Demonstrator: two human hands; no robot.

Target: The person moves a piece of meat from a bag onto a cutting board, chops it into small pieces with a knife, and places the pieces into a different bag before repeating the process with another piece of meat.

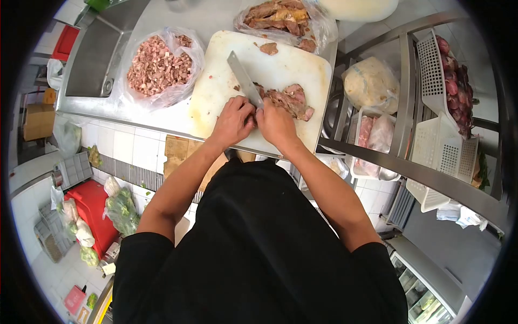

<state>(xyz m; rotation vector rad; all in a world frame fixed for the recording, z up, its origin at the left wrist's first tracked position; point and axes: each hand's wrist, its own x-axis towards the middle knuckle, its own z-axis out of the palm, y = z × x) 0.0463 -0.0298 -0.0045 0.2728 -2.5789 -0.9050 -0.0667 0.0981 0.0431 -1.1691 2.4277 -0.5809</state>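
My right hand (276, 124) is closed around the handle of a knife (244, 76), whose broad blade points up and to the left over the white cutting board (213, 70). My left hand (233, 120) lies just left of it, fingers curled down at the board; what is under them is mostly hidden. Brown cooked meat (291, 100) lies in pieces beside and behind the blade. A smaller meat piece (268, 48) rests near the board's far edge.
Left of the board stands a plastic bag of diced meat (159, 65). Behind it is a bag of larger meat pieces (278, 19). A metal sink (102, 54) is at far left. On the right, a metal rack (402, 92) holds baskets and bagged food.
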